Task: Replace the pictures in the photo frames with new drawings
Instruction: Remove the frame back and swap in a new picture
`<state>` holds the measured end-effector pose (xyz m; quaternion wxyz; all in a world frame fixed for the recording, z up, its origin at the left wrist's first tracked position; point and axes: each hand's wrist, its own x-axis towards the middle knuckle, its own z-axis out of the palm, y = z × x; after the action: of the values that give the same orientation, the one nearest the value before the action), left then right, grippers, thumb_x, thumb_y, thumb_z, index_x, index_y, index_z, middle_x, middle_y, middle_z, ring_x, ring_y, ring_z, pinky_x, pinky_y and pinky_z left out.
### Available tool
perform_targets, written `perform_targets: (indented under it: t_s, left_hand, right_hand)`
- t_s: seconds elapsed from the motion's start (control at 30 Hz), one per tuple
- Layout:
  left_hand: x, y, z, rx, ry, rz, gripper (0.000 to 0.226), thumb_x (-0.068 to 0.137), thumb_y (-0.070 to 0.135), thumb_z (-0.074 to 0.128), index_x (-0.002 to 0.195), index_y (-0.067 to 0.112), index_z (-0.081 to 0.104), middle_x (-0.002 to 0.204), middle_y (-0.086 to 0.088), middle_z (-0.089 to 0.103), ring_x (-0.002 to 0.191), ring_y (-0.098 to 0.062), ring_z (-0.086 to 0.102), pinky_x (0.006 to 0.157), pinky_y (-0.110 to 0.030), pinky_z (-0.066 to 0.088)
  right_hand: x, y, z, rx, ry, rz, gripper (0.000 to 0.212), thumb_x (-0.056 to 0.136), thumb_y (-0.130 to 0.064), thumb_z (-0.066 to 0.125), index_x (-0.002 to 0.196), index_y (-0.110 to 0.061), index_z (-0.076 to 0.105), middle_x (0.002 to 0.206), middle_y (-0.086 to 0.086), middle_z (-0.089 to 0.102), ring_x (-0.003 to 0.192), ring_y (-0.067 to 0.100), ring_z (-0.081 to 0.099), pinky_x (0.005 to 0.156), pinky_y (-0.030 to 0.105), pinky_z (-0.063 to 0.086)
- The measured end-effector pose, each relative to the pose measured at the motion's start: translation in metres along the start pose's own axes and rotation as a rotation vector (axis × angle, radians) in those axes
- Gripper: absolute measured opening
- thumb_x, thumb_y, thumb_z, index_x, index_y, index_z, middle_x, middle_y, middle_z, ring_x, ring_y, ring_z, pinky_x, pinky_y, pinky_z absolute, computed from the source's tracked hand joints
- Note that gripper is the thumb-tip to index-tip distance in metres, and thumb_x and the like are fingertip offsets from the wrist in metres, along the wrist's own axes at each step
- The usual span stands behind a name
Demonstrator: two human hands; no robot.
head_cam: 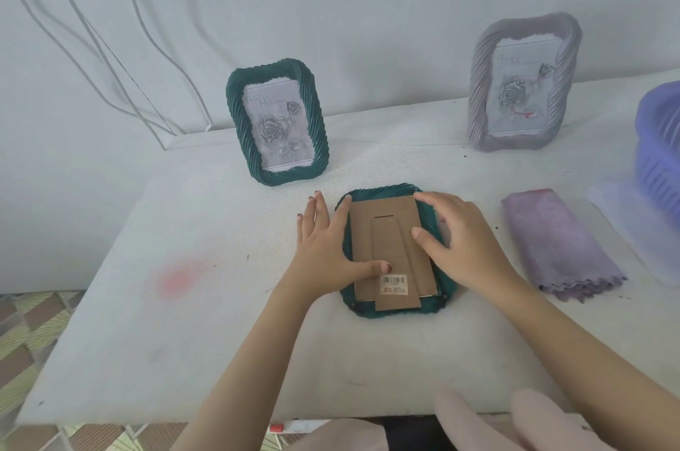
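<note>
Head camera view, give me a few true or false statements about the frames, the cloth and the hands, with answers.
1. The face-down frame shows its cardboard back. True.
2. Two frames stand at the back of the table. True.
3. The left hand holds the purple cloth. False: it rests on the face-down frame; the purple cloth lies untouched.
4. Both standing frames are green. False: one is the green frame, the other the lilac frame.

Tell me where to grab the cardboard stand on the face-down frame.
Pinch the stand by its near, free end, coming from your side. It seems joined to the backing at the far end, while its near tip juts past the backing's edge over the frame, leaving a lip.
</note>
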<state>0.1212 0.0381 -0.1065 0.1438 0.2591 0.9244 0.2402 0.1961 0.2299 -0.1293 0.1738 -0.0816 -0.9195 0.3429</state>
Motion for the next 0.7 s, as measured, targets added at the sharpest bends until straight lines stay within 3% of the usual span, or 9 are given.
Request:
perform_targets:
  t_s: [0.2, 0.37, 0.7]
  left_hand:
    - [0.008, -0.004, -0.001, -0.003, -0.059, -0.058, 0.125, 0.055, 0.069, 0.070, 0.147, 0.034, -0.007, 0.151, -0.011, -0.030, 0.137, -0.021, -0.033, 0.111, -0.042, -0.016]
    - [0.011, -0.005, -0.002, 0.018, -0.093, -0.071, 0.128, 0.053, 0.071, 0.070, 0.145, 0.038, -0.013, 0.148, -0.013, -0.035, 0.134, -0.022, -0.038, 0.110, -0.043, -0.019]
    - [0.018, -0.005, -0.007, 0.068, -0.144, -0.055, 0.128, 0.052, 0.072, 0.071, 0.144, 0.041, -0.013, 0.146, -0.010, -0.039, 0.132, -0.023, -0.040, 0.109, -0.044, -0.021]
  right_hand:
    - [0.021, 0.009, 0.001, -0.208, -0.016, 0.053, 0.056, 0.082, -0.039, 0.063, 0.133, -0.023, 0.047, 0.135, 0.005, 0.049, 0.117, 0.032, 0.043, 0.098, 0.036, 0.031]
    - [0.023, 0.005, 0.000, -0.276, -0.079, 0.089, 0.053, 0.086, -0.041, 0.057, 0.136, -0.032, 0.042, 0.146, 0.001, 0.036, 0.125, 0.030, 0.033, 0.103, 0.039, 0.026]
    - [0.025, 0.005, -0.001, -0.299, -0.123, 0.103, 0.052, 0.088, -0.043, 0.052, 0.138, -0.035, 0.038, 0.149, -0.001, 0.032, 0.128, 0.028, 0.029, 0.105, 0.038, 0.023]
